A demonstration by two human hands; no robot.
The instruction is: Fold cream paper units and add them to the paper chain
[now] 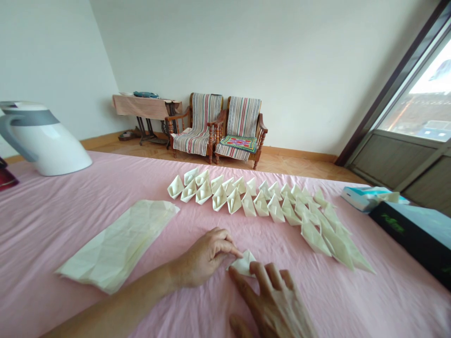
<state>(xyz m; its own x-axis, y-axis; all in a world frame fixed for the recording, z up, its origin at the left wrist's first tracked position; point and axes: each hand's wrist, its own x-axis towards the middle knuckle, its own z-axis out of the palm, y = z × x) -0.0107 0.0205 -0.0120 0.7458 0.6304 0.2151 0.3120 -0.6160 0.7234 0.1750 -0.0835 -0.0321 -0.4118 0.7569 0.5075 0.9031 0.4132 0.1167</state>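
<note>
A small piece of folded cream paper point(245, 263) lies on the pink cloth point(197, 300) close in front of me. My left hand point(211, 256) comes at it from the left, fingers curled, with the index fingertip pressing on its left side. From the near right, my right hand point(271, 295) holds the paper's near edge down between index and middle fingers; its thumb stays apart. Beyond both hands stand rows of folded paper boats point(234, 201), several larger ones point(315, 237) nested at the right end. A stack of creased paper sheets point(120, 241) rests to the left.
A white and grey jug point(63, 145) stands at the far left beside a dark red object point(7, 176). On the right are a tissue box point(362, 197) and a black box point(412, 234). Past the cloth's far edge stand two wooden chairs point(264, 129) and a cloth-covered table point(141, 107).
</note>
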